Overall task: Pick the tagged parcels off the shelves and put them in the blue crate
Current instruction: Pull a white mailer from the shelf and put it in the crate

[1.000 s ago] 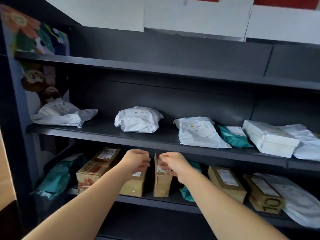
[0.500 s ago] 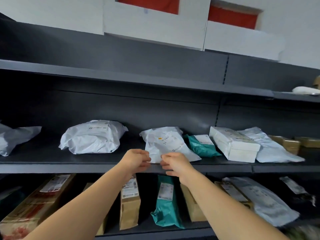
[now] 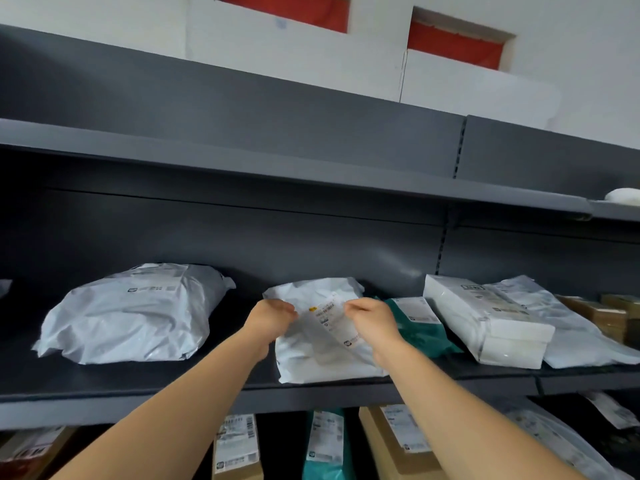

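A white poly-bag parcel [image 3: 325,355] with a printed label and a small yellow tag lies on the middle shelf [image 3: 145,400], in the centre of the head view. My left hand [image 3: 268,320] is at its left upper edge with fingers curled onto the bag. My right hand [image 3: 369,318] is at its right upper edge, fingers curled over the label side. Whether either hand has a firm hold on the bag cannot be told. The blue crate is out of view.
A large white bag parcel [image 3: 131,313] lies to the left. To the right are a teal bag [image 3: 422,327], a white box [image 3: 485,320], another white bag [image 3: 571,330] and brown boxes [image 3: 602,313]. The lower shelf holds brown boxes [image 3: 237,448] and a teal parcel [image 3: 323,445].
My view and both hands rose from the lower shelf to the middle shelf and shifted right. The hands went from hovering at the shelf edge to resting on the white tagged bag.
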Demonstrator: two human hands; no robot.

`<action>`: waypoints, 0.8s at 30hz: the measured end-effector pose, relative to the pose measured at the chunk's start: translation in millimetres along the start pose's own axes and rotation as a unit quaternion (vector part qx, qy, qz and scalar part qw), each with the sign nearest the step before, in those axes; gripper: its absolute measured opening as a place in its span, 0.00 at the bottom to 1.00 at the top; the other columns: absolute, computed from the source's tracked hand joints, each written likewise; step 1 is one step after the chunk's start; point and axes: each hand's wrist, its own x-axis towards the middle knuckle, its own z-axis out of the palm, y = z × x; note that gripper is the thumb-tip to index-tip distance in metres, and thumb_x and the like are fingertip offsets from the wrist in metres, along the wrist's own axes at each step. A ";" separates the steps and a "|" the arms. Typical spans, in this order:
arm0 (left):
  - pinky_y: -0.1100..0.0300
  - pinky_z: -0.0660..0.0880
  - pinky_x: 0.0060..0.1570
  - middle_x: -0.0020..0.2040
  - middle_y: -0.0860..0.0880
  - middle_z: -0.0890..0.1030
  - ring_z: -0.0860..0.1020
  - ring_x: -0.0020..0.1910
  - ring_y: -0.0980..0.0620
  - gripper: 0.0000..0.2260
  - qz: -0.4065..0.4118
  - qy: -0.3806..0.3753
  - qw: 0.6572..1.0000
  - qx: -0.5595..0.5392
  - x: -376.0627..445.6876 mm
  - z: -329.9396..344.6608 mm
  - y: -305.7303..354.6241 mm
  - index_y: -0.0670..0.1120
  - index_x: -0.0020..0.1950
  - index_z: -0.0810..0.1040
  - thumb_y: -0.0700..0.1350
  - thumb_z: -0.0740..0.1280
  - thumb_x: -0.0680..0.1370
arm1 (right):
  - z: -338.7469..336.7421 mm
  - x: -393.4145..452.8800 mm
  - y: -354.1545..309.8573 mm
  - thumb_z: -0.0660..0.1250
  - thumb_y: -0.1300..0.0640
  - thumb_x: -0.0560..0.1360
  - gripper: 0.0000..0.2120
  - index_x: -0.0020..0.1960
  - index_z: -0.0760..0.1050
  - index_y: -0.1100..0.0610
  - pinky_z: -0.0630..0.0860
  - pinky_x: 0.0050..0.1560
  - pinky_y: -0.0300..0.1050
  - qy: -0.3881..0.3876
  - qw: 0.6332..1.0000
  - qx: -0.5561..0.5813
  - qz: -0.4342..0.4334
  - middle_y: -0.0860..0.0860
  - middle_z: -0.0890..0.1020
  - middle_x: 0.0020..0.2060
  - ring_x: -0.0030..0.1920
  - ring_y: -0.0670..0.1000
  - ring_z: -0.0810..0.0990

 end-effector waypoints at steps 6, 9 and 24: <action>0.58 0.77 0.46 0.56 0.45 0.78 0.79 0.49 0.48 0.15 -0.030 -0.010 0.999 0.038 42.5 14.0 -13.4 0.45 0.58 0.74 0.44 0.67 0.72 | 5.6 49.3 17.0 0.65 0.59 0.74 0.11 0.54 0.81 0.52 0.76 0.56 0.46 0.084 0.995 -0.041 0.018 0.51 0.83 0.55 0.54 0.53 0.80; 0.45 0.79 0.54 0.51 0.41 0.82 0.81 0.52 0.40 0.11 -0.047 -0.006 0.999 0.017 62.8 18.9 -24.2 0.44 0.51 0.77 0.42 0.67 0.70 | 4.5 62.6 24.9 0.64 0.61 0.75 0.19 0.65 0.74 0.55 0.74 0.51 0.41 0.041 0.997 -0.039 0.042 0.49 0.79 0.61 0.54 0.52 0.79; 0.64 0.63 0.22 0.32 0.44 0.70 0.66 0.24 0.50 0.11 -0.046 0.115 0.992 -0.021 77.7 31.7 -30.5 0.40 0.45 0.76 0.29 0.57 0.72 | 1.7 91.9 38.1 0.59 0.68 0.69 0.12 0.41 0.81 0.60 0.76 0.40 0.42 0.041 0.996 -0.038 0.073 0.53 0.81 0.35 0.36 0.55 0.79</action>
